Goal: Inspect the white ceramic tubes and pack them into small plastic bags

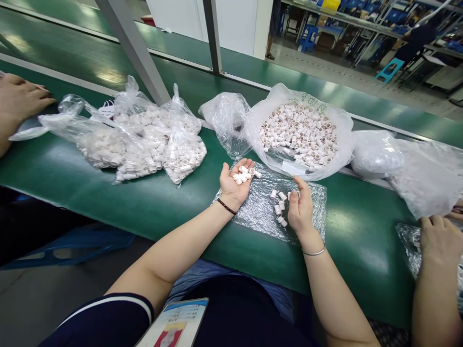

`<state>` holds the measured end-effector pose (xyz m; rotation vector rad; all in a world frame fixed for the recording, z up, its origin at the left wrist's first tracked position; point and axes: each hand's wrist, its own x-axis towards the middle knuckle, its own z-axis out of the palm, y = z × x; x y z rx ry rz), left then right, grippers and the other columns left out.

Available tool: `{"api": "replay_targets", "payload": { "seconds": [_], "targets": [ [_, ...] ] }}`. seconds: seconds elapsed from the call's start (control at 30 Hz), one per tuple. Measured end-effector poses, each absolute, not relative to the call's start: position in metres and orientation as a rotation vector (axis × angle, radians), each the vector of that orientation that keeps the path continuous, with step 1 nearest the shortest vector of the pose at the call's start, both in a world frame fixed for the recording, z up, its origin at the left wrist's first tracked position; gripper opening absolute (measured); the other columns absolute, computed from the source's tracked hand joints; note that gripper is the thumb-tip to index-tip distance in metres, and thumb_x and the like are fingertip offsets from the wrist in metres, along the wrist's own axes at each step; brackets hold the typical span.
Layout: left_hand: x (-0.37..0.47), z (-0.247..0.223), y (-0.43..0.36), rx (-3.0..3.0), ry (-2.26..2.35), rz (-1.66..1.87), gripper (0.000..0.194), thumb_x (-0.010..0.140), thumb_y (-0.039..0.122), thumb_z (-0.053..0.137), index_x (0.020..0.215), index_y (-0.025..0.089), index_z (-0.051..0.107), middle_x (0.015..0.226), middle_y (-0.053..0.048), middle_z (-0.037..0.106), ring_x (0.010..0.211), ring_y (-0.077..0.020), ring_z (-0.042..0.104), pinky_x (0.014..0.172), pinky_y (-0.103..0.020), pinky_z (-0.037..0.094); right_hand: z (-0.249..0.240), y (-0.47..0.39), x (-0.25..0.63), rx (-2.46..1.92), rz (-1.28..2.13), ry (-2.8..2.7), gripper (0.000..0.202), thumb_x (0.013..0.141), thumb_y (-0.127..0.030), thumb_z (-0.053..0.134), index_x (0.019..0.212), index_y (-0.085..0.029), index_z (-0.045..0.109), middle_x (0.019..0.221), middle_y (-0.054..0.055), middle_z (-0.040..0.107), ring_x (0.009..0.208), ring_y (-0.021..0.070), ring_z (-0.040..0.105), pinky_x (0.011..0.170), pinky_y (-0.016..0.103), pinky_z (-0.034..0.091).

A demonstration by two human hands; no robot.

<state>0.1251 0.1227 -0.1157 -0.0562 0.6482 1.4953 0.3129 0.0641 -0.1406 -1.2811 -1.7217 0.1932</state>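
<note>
My left hand point(236, 185) is palm up with several small white fittings point(243, 175) resting in it. My right hand point(301, 208) is on edge over a clear plastic bag point(253, 207) lying flat on the green table point(181, 212). Its thumb and fingers curve around a white fitting that is partly hidden. Several loose white fittings point(278, 209) lie on the flat bag just left of my right hand. Behind both hands stands an open plastic bag point(345, 127) full of the same white fittings.
Tied clear bags of fittings point(141, 144) sit at the left, near another person's hand point(21, 99). A crumpled bag point(231, 120) and a white bundle point(376, 153) flank the open bag. At the right is a further person's hand point(439, 236). A metal post point(133, 48) rises behind.
</note>
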Motion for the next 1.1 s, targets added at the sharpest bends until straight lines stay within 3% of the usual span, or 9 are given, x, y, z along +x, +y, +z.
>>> {"api": "replay_targets", "payload": {
  "seconds": [0.3,0.57,0.83,1.0,1.1],
  "targets": [
    [0.129,-0.122,0.122,0.132,0.775,1.519,0.064,0.100,0.048,0.018,0.085,0.012,0.069,0.103,-0.013,0.072,0.115,-0.0211,0.062,0.106,-0.032,0.041,-0.141,0.064,0.310,-1.312,0.138,-1.797,0.037,0.098,-0.036,0.036,0.128,-0.018,0.051,0.127,0.016,0.057,0.124,0.0262,0.051,0.104,0.052,0.042],
    [0.135,-0.142,0.119,0.662,0.916,1.482,0.065,0.100,0.052,0.010,0.114,0.017,0.063,0.135,-0.010,0.060,0.131,-0.0175,0.051,0.116,-0.034,0.032,-0.146,0.065,0.309,-1.383,0.090,-1.900,0.040,0.099,-0.039,0.035,0.130,-0.019,0.048,0.126,0.015,0.057,0.126,0.0275,0.049,0.105,0.053,0.042],
    [0.135,-0.137,0.115,1.026,1.091,1.345,0.067,0.099,0.051,0.005,0.135,0.015,0.050,0.148,-0.009,0.046,0.139,-0.0152,0.040,0.118,-0.033,0.029,-0.147,0.063,0.306,-1.391,0.039,-2.101,0.046,0.091,-0.044,0.052,0.128,-0.016,0.050,0.129,0.017,0.055,0.133,0.0328,0.041,0.109,0.058,0.036],
    [0.126,-0.134,0.119,1.511,1.239,1.140,0.066,0.098,0.057,0.021,0.129,0.011,0.057,0.142,-0.013,0.053,0.137,-0.0211,0.043,0.117,-0.036,0.029,-0.147,0.064,0.306,-1.389,0.059,-2.083,0.042,0.093,-0.040,0.048,0.127,-0.015,0.051,0.128,0.018,0.056,0.132,0.0313,0.042,0.109,0.056,0.037],
    [0.124,-0.138,0.119,1.620,1.237,1.114,0.071,0.096,0.061,0.020,0.128,0.010,0.058,0.134,-0.015,0.059,0.128,-0.0226,0.052,0.112,-0.038,0.036,-0.147,0.065,0.306,-1.386,0.070,-2.062,0.040,0.095,-0.039,0.046,0.127,-0.016,0.051,0.128,0.018,0.056,0.131,0.0305,0.043,0.109,0.056,0.038]
  ]
}}
